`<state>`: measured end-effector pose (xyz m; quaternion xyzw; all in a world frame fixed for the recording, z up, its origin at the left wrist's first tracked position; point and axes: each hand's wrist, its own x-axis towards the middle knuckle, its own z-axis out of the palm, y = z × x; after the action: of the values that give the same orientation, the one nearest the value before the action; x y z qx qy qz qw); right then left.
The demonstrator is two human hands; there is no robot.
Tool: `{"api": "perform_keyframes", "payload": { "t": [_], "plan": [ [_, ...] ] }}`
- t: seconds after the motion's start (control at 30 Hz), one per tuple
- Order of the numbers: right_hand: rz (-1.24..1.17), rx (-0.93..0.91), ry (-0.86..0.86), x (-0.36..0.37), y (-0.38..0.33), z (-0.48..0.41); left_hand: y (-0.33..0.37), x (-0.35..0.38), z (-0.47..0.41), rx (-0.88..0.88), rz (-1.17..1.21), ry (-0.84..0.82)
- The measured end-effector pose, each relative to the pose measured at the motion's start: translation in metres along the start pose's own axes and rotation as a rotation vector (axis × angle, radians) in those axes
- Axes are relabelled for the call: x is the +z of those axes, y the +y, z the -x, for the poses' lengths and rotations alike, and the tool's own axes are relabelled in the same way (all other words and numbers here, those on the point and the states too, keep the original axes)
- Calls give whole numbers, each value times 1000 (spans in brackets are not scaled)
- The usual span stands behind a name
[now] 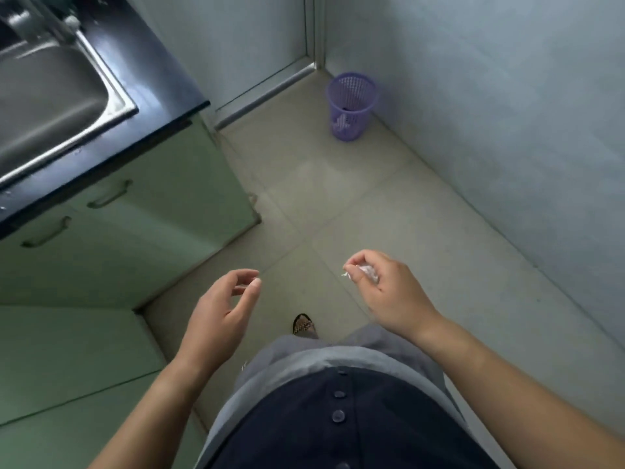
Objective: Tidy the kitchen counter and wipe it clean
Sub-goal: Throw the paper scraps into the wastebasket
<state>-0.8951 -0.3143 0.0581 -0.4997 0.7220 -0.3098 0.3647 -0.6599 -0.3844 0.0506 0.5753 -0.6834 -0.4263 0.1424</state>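
My right hand (389,292) is closed around a small crumpled scrap of clear wrapper (367,273), held over the floor in front of me. My left hand (223,306) hangs beside it with its fingers loosely curled and apart, holding nothing. A purple mesh waste bin (351,104) stands in the far corner of the floor, well beyond both hands, with some white scraps inside. The black counter (159,76) with its steel sink (50,93) lies at the upper left, away from both hands.
Pale green cabinet doors (142,211) with handles run under the counter on the left and turn a corner near my left hand. A grey wall (507,113) lines the right side. Beige floor tiles (338,204) stretch between me and the bin. My sandalled foot (304,324) shows below.
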Motion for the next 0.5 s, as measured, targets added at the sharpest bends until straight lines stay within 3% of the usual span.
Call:
{"api": "perform_keyframes", "payload": {
  "t": [0.33,0.5],
  "plan": [
    [-24,155,192,-60,26,-108,77,21,-172,90,-46,-221],
    [-45,181,295,-124,45,-204,133,35,-274,120,-101,-249]
  ]
}}
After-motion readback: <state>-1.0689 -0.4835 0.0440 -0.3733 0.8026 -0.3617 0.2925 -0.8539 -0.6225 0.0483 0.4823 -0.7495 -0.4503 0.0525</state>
